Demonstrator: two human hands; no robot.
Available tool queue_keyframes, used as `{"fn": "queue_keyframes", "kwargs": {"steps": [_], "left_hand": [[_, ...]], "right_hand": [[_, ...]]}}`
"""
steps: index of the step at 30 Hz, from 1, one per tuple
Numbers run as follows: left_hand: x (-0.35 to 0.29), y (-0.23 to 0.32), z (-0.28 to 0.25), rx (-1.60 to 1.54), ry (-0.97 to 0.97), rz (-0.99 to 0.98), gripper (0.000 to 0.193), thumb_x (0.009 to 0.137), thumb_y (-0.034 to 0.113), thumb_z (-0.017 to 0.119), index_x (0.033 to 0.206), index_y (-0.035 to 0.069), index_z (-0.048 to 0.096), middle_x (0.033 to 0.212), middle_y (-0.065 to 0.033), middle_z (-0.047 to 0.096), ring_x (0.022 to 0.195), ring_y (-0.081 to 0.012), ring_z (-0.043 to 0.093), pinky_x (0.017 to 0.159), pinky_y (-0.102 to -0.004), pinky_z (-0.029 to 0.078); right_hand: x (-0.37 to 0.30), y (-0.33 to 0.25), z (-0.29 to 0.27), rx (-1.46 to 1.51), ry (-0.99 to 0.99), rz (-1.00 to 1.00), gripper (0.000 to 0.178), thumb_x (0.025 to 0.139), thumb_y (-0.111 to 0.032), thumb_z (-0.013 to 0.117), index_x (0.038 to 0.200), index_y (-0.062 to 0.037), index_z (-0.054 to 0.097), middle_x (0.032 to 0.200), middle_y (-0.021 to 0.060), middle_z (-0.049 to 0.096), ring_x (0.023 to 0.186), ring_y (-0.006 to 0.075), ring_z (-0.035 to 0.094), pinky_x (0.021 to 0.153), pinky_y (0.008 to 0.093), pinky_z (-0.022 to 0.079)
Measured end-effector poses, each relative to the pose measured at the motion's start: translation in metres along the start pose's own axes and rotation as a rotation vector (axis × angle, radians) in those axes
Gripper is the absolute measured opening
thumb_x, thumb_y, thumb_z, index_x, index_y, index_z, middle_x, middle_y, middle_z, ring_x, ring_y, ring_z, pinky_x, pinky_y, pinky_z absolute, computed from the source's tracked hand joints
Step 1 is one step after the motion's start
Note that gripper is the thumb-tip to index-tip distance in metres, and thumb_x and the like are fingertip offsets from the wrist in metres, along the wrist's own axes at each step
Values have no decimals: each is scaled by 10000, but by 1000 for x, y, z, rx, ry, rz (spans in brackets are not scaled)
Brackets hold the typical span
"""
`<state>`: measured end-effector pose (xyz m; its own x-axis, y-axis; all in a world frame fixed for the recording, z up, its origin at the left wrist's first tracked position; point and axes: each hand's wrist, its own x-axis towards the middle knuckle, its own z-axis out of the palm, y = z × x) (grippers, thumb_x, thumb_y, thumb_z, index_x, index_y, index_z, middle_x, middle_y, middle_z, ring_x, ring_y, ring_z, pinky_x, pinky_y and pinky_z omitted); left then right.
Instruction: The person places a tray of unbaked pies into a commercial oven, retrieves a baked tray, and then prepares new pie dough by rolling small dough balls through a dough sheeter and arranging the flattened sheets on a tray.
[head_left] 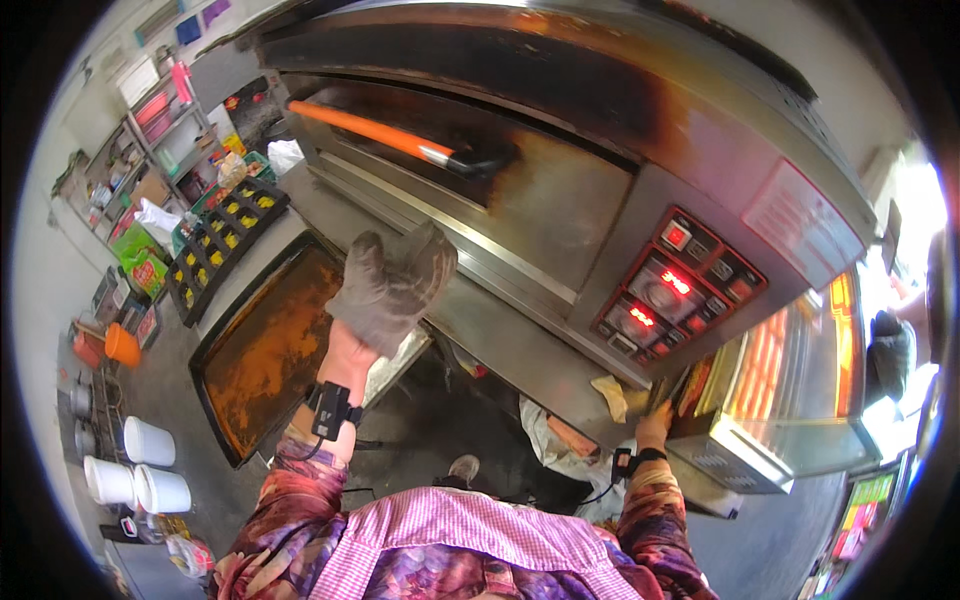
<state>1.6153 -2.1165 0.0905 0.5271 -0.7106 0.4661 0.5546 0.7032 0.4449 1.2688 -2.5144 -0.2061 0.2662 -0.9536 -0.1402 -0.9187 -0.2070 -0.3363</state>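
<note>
A thick grey oven mitt (375, 300) covers my left hand (392, 285), raised in front of the oven (560, 215). Its thumb and finger parts are spread, with nothing between them. An orange bar handle (365, 128) crosses the oven's door above the mitt, apart from it. On the right, my bare right hand (654, 426) reaches to the end of the metal ledge (520, 335), beside a glass-sided lit case (790, 370). Its fingers are near dark, narrow items that I cannot make out; whether they grip anything is unclear.
A large browned baking tray (265, 345) lies left of the mitt. Past it stands a dark mould tray (225, 235) with yellow pieces in its cups. A control panel (680, 285) glows on the oven. A tan cloth (610, 398) lies on the ledge. White buckets (150, 442) stand at left.
</note>
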Motion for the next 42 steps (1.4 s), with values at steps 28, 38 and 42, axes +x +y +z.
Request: {"fn": "queue_keyframes", "kwargs": {"steps": [28, 38, 42], "left_hand": [[20, -1, -182, 157, 1051, -199, 327, 797, 228, 645, 1069, 54, 591, 1000, -113, 638, 891, -222, 583, 812, -333, 470], [-97, -11, -198, 300, 1008, -296, 393, 732, 227, 673, 1073, 50, 595, 992, -124, 637, 922, -242, 583, 841, -345, 458], [-116, -19, -187, 313, 995, -335, 420, 706, 227, 685, 1075, 49, 596, 989, -129, 637, 934, -250, 583, 852, -350, 454]], "right_hand": [[-341, 45, -159, 1108, -192, 73, 153, 723, -35, 588, 853, -48, 509, 610, 23, 480, 452, 147, 480, 421, 275, 406], [-332, 47, -177, 881, -164, 18, 169, 665, 3, 594, 785, -54, 489, 572, 18, 490, 416, 131, 489, 389, 262, 411], [-334, 51, -173, 951, -164, 22, 152, 669, -10, 595, 769, -56, 490, 556, 20, 483, 401, 129, 467, 385, 260, 403]]}}
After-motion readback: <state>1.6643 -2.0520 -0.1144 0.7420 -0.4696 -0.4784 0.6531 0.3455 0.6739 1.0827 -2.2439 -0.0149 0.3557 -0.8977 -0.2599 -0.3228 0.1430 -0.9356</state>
